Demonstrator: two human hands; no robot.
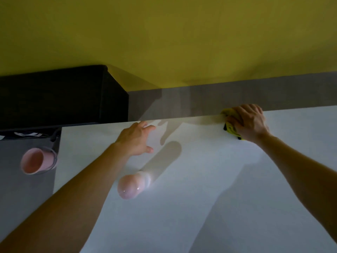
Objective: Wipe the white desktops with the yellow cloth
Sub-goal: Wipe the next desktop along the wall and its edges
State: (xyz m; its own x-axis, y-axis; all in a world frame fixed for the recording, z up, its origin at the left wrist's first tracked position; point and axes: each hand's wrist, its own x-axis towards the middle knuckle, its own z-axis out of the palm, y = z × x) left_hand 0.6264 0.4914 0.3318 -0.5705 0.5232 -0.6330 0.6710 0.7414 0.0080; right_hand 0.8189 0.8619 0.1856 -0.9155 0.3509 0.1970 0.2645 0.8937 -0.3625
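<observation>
A white desktop (209, 179) fills the lower part of the view. At its far edge on the right, my right hand (249, 122) grips a bunched yellow cloth (230, 127) and holds it against the surface; most of the cloth is hidden under the hand. My left hand (135, 139) is over the desktop near the far edge, fingers spread and relaxed, holding nothing. Whether the palm touches the surface cannot be told.
A pink bottle-like object (130, 186) stands on the desktop just near my left forearm. A pink cup (37, 160) sits left of the desk's left edge. A black box (60, 95) stands at the back left. A yellow wall (164, 37) rises behind.
</observation>
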